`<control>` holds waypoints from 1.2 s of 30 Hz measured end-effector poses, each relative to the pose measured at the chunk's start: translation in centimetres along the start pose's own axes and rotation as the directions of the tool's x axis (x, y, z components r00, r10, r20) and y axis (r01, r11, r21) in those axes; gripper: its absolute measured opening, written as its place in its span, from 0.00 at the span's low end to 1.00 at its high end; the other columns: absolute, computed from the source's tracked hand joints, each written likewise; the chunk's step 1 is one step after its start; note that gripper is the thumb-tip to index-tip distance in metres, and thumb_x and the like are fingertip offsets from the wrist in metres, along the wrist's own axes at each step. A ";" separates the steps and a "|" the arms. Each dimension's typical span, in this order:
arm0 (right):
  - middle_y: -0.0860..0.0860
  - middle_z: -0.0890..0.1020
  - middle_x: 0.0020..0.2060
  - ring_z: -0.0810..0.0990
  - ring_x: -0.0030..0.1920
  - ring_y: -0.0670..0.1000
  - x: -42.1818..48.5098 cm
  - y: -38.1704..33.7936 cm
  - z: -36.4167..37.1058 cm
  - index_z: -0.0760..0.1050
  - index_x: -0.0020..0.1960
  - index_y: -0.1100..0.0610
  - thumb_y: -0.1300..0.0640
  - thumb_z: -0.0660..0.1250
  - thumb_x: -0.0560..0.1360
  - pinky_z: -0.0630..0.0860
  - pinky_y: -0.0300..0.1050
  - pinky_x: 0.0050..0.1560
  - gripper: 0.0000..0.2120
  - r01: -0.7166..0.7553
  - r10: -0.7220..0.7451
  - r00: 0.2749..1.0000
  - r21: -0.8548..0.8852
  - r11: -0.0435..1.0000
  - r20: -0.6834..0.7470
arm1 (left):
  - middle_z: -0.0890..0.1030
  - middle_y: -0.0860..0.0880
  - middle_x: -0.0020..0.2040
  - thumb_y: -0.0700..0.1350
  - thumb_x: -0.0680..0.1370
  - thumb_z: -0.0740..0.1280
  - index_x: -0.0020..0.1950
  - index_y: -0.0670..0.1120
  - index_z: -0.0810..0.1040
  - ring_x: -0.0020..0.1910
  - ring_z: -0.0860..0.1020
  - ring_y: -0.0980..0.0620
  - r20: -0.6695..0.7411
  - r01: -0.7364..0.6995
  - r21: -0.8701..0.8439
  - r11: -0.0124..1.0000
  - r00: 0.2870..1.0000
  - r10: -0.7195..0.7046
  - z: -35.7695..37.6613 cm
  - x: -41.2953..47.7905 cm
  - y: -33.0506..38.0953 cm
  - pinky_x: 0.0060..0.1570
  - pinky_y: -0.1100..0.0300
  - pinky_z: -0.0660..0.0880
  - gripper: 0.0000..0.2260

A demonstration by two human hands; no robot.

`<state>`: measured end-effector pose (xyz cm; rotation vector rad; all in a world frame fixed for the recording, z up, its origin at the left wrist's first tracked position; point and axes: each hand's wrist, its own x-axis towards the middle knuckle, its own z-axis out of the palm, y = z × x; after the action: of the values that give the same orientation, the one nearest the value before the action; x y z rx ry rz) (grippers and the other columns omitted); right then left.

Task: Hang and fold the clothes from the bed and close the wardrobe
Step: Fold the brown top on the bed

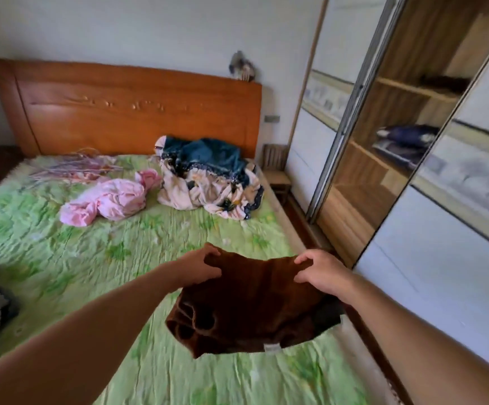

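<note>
Over the near right side of the bed [120, 258], a dark brown garment [252, 311] hangs by its top edge from both hands. Left hand [199, 268] and right hand [322, 273]: fingers curled, pinching the cloth.

Step, as judged: folding, just begun. Next move calls for spreading it flat or doubling it evenly.

Pink garment [109, 203] and floral heap [208, 176] wait near the headboard. Wardrobe [383, 171] stands open at right.

White tag [272, 348] at the hem; writing unreadable.
</note>
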<state>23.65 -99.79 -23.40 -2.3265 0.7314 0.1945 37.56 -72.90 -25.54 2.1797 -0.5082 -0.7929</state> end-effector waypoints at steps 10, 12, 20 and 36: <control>0.50 0.81 0.50 0.79 0.52 0.52 -18.2 0.9 -24.0 0.81 0.51 0.49 0.55 0.76 0.68 0.78 0.50 0.57 0.13 -0.036 0.039 0.939 0.014 0.999 -0.342 | 0.78 0.50 0.51 0.49 0.75 0.71 0.66 0.52 0.75 0.48 0.79 0.52 0.136 -0.351 0.256 0.901 0.936 0.326 1.2 -6.3 27.6 0.44 0.59 0.79 0.20; 0.51 0.81 0.50 0.79 0.51 0.52 -21.6 2.7 -27.3 0.81 0.51 0.50 0.55 0.76 0.68 0.79 0.49 0.55 0.13 -0.047 0.046 0.920 0.008 0.999 -0.390 | 0.78 0.51 0.50 0.49 0.75 0.71 0.66 0.50 0.75 0.47 0.79 0.53 0.142 -0.395 0.268 0.879 0.918 0.369 3.2 -7.9 32.0 0.40 0.63 0.77 0.19; 0.51 0.82 0.50 0.80 0.52 0.53 -33.7 13.5 -38.4 0.82 0.55 0.54 0.55 0.75 0.70 0.79 0.48 0.56 0.14 -0.103 0.050 0.856 -0.075 0.992 -0.515 | 0.80 0.46 0.53 0.47 0.76 0.71 0.62 0.50 0.76 0.49 0.82 0.49 0.242 -0.503 0.268 0.822 0.860 0.448 15.5 -14.1 46.4 0.40 0.61 0.80 0.15; 0.52 0.81 0.50 0.79 0.49 0.50 -29.4 25.5 -50.3 0.81 0.55 0.55 0.56 0.71 0.71 0.81 0.51 0.56 0.13 -0.075 -0.022 0.884 -0.188 0.979 -0.466 | 0.82 0.48 0.51 0.54 0.68 0.71 0.56 0.52 0.77 0.50 0.82 0.49 0.198 -0.474 0.432 0.767 0.880 0.432 26.5 -8.6 59.8 0.42 0.61 0.81 0.18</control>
<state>-17.79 -134.80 9.78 -2.5902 1.0166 -0.3107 7.07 -119.98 9.17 2.3003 -1.3408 -0.5270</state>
